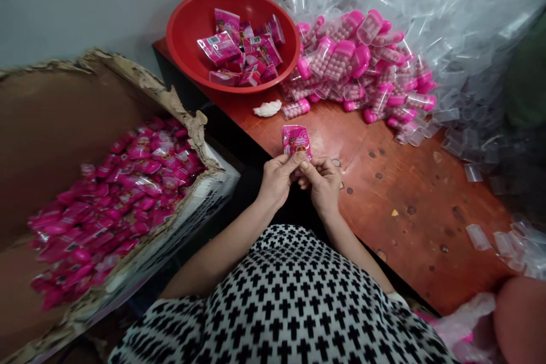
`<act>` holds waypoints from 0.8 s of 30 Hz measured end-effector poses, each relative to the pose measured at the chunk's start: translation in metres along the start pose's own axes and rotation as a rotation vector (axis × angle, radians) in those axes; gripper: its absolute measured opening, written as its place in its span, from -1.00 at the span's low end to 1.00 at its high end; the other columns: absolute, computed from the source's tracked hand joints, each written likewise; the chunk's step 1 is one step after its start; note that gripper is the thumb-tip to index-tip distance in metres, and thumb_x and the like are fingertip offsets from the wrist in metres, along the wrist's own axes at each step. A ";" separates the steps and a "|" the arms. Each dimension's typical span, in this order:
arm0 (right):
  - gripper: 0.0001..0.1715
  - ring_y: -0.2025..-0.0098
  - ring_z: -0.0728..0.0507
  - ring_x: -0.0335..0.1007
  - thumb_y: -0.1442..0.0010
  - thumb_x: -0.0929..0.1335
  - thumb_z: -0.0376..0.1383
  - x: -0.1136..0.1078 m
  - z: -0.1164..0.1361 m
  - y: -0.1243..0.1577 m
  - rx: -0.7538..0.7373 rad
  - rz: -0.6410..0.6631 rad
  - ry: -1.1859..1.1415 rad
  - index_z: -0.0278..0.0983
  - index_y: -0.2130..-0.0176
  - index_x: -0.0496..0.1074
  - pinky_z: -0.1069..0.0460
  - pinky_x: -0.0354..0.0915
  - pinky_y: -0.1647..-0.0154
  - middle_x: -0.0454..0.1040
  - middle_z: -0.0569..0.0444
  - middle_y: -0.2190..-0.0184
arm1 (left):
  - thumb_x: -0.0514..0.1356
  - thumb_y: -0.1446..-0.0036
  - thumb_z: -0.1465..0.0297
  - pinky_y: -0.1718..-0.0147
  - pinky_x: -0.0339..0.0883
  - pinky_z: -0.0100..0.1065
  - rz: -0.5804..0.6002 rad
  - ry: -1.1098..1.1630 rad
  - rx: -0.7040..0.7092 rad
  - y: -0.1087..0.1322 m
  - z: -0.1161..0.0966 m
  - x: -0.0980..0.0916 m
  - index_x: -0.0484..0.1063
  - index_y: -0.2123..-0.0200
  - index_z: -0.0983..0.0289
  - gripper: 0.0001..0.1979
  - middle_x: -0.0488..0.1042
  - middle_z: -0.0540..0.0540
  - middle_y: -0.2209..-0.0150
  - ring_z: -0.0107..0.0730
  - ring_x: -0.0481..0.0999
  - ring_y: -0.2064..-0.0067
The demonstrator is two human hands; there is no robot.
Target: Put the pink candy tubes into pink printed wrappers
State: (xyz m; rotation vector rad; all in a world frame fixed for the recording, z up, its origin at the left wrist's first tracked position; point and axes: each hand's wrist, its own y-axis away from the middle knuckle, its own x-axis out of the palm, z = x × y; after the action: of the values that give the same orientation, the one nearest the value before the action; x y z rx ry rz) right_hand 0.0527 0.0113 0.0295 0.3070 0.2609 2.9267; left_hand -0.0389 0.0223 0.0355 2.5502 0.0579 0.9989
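A small pink printed packet (pixel 296 139) is held upright over the near edge of the table, in front of my body. My left hand (pixel 277 178) pinches its lower edge from the left, thumb on top. From the right, my right hand (pixel 322 182) pinches the same lower edge, and the two thumbs nearly meet. The fingers cover the packet's bottom part. Just beyond it, a crumpled white wad (pixel 267 108) lies on the table, beside clear tubes with pink caps (pixel 336 60) filled with small pink balls.
A red basin (pixel 179 51) with pink packets stands at the table's far left. On the left, a torn cardboard box (pixel 140 77) holds many wrapped pink pieces (pixel 128 193). Clear empty tubes (pixel 426 0) are heaped behind and right of the reddish table (pixel 384 222).
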 end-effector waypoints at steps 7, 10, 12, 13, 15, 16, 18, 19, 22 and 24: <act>-0.62 0.42 0.00 0.53 0.06 0.53 -0.17 -0.009 -0.002 0.001 0.098 0.179 -0.123 -0.22 0.24 0.45 0.06 0.51 0.30 0.59 0.15 0.39 | 0.46 0.24 0.26 0.50 0.31 -0.51 -0.070 0.105 0.070 -0.006 -0.007 -0.007 0.47 0.52 0.39 -0.66 0.45 0.03 0.54 -0.57 0.41 0.50; -0.64 0.47 0.01 0.53 0.09 0.54 -0.17 -0.008 -0.003 -0.001 0.106 0.133 -0.154 -0.22 0.31 0.43 0.08 0.51 0.36 0.57 0.18 0.45 | 0.47 0.25 0.28 0.49 0.30 -0.52 -0.054 0.087 0.023 -0.004 -0.005 -0.007 0.50 0.49 0.40 -0.67 0.49 0.06 0.51 -0.57 0.42 0.48; -0.62 0.54 0.02 0.49 0.11 0.55 -0.15 -0.005 -0.003 -0.004 0.121 0.110 -0.166 -0.22 0.35 0.40 0.09 0.50 0.41 0.54 0.22 0.51 | 0.47 0.25 0.29 0.51 0.29 -0.53 -0.056 0.073 0.018 -0.001 -0.002 -0.006 0.51 0.47 0.40 -0.67 0.50 0.06 0.49 -0.58 0.42 0.48; -0.62 0.56 0.02 0.48 0.11 0.55 -0.14 -0.002 -0.003 -0.006 0.125 0.107 -0.170 -0.23 0.36 0.38 0.09 0.50 0.42 0.54 0.22 0.52 | 0.47 0.25 0.29 0.51 0.30 -0.53 -0.059 0.070 0.026 0.000 -0.001 -0.005 0.51 0.47 0.40 -0.68 0.50 0.06 0.49 -0.58 0.42 0.48; -0.61 0.56 0.02 0.49 0.11 0.54 -0.14 0.004 -0.002 -0.008 0.120 0.121 -0.169 -0.23 0.38 0.37 0.09 0.51 0.42 0.53 0.22 0.52 | 0.46 0.23 0.29 0.49 0.32 -0.51 -0.060 0.066 0.049 0.003 -0.005 -0.006 0.50 0.49 0.39 -0.69 0.50 0.05 0.49 -0.56 0.43 0.47; -0.62 0.55 0.02 0.49 0.10 0.54 -0.13 0.006 0.000 -0.008 0.114 0.138 -0.165 -0.23 0.38 0.37 0.09 0.51 0.42 0.53 0.22 0.52 | 0.46 0.22 0.28 0.46 0.34 -0.49 -0.067 0.066 0.070 0.006 -0.010 -0.007 0.50 0.50 0.37 -0.69 0.51 0.06 0.48 -0.54 0.45 0.45; -0.63 0.51 0.00 0.51 0.09 0.54 -0.14 0.010 0.005 -0.008 0.100 0.181 -0.145 -0.23 0.39 0.37 0.10 0.50 0.43 0.52 0.23 0.53 | 0.44 0.18 0.22 0.34 0.42 -0.41 -0.111 0.069 0.160 0.013 -0.027 -0.012 0.50 0.46 0.32 -0.69 0.55 0.08 0.40 -0.43 0.52 0.35; -0.65 0.51 0.00 0.52 0.08 0.53 -0.15 0.010 0.009 -0.008 0.091 0.200 -0.131 -0.23 0.39 0.38 0.10 0.49 0.44 0.52 0.22 0.53 | 0.41 0.15 0.16 0.25 0.45 -0.37 -0.160 0.075 0.239 0.018 -0.038 -0.016 0.51 0.43 0.28 -0.67 0.57 0.08 0.35 -0.37 0.55 0.27; -0.72 0.51 0.00 0.52 0.02 0.51 -0.17 0.002 0.017 -0.010 0.046 0.206 -0.090 -0.24 0.40 0.39 0.12 0.46 0.49 0.55 0.19 0.51 | 0.20 0.01 -0.10 0.06 0.42 -0.31 -0.359 0.080 0.528 0.028 -0.067 -0.030 0.51 0.30 0.20 -0.52 0.58 0.07 0.19 -0.29 0.53 0.05; -0.75 0.52 0.01 0.50 -0.02 0.49 -0.18 -0.007 0.019 -0.013 0.013 0.172 -0.052 -0.25 0.40 0.41 0.13 0.44 0.51 0.56 0.17 0.49 | 0.10 -0.04 -0.16 0.01 0.41 -0.29 -0.413 0.015 0.605 0.025 -0.072 -0.038 0.50 0.23 0.19 -0.45 0.57 0.09 0.14 -0.28 0.53 0.01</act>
State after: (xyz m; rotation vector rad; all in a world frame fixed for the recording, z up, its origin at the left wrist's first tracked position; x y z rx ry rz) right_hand 0.0658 0.0255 0.0443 0.4274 0.2575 3.0810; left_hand -0.1178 0.0175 0.0684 2.8601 0.9832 0.9299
